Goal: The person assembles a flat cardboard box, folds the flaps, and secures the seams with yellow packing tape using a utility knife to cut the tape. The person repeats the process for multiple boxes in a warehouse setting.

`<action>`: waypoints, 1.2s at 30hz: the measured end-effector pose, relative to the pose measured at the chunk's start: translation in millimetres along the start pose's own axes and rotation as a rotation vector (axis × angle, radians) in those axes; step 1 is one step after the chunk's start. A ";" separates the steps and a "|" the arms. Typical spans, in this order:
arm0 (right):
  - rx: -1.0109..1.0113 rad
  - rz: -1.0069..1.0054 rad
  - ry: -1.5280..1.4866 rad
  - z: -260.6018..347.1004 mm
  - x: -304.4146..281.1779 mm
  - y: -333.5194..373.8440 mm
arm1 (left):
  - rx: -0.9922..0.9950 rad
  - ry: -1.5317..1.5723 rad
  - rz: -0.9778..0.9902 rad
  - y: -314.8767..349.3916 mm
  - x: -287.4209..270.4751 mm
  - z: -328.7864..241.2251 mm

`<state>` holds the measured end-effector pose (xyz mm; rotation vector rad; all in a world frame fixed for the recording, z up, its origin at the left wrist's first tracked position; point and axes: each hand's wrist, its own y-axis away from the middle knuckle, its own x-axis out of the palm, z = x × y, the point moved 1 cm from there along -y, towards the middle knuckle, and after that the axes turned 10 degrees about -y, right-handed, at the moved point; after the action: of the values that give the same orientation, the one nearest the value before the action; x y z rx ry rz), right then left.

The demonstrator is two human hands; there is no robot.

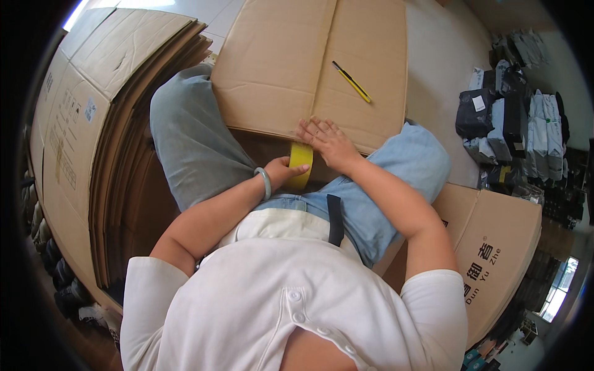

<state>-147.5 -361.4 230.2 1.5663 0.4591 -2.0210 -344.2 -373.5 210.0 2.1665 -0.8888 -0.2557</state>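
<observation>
A large closed cardboard box [266,68] stands between my knees, with a seam running along its top. My left hand [279,172] is wrapped round a roll of yellow packing tape [301,156], held upright just below the box's near edge. My right hand [331,143] rests with fingers stretched out on that near edge, beside the roll. Whether a strip of tape runs under the right fingers is hidden. Farther off on the box top, right of the seam, lies a slim yellow and black utility knife [351,81].
Flattened cardboard boxes [99,93] stand stacked at my left, close to my knee. Another printed carton [495,247] is at my right side. Several dark and white wrapped packages [495,117] are piled farther right.
</observation>
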 end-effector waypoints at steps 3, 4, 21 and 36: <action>0.019 -0.097 -0.047 -1.7 2.4 -3.8 | -0.031 -0.012 0.016 -0.2 -2.0 0.8; 0.016 -0.139 -0.103 -1.5 2.4 -5.4 | -0.043 -0.011 0.025 -0.2 -2.5 1.9; -0.135 -0.076 0.156 -4.9 -0.4 7.3 | -0.073 0.060 0.129 -22.0 -14.3 5.0; 0.035 -0.191 0.223 -33.6 -6.8 -17.4 | 0.178 0.115 0.031 -43.3 -11.7 -6.1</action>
<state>-130.5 -327.0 226.8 1.8409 0.6851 -2.0085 -327.8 -342.0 181.9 2.3031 -0.9082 -0.0372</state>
